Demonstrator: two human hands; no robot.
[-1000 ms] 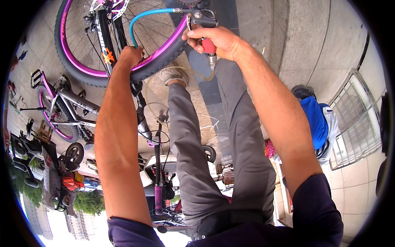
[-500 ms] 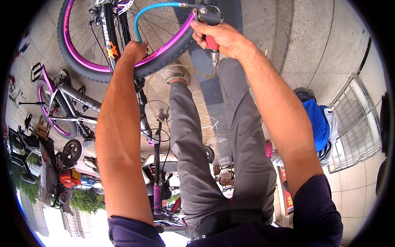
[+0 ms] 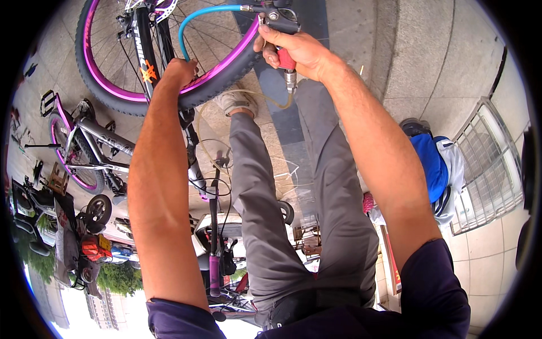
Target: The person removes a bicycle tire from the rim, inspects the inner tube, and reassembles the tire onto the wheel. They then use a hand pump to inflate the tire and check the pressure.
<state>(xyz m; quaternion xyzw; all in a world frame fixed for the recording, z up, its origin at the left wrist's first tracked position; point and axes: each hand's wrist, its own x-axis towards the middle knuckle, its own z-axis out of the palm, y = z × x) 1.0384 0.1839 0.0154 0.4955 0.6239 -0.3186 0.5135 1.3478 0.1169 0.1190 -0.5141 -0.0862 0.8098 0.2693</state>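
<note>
My right hand (image 3: pixel 299 52) is wrapped round a tire inflator gun (image 3: pixel 283 22) with a dark head and a red grip. From its head a blue hose (image 3: pixel 212 9) curves over to the bicycle wheel (image 3: pixel 223 79), which has a fat black tire and a purple rim. At the inner side of that rim, my left hand (image 3: pixel 182 73) is closed on the hose's end; the valve is hidden behind the fingers. A yellowish air line (image 3: pixel 278 105) leaves the metal fitting below the grip. The black fork leg (image 3: pixel 143 56) crosses the wheel just left of my left hand.
The bicycle's handlebar (image 3: pixel 214 243) hangs below the wheel, with cables looping beside my legs. Another grey and purple bicycle (image 3: pixel 84 135) stands at left, near parked scooters (image 3: pixel 68 237). At right are a stone step (image 3: pixel 420 51), a blue and white bag (image 3: pixel 432 164) and a metal grille (image 3: pixel 488 169).
The whole view has shifted slightly, with wheel and hands a little further left and up. Both hands keep their hold on the inflator gun and the hose end.
</note>
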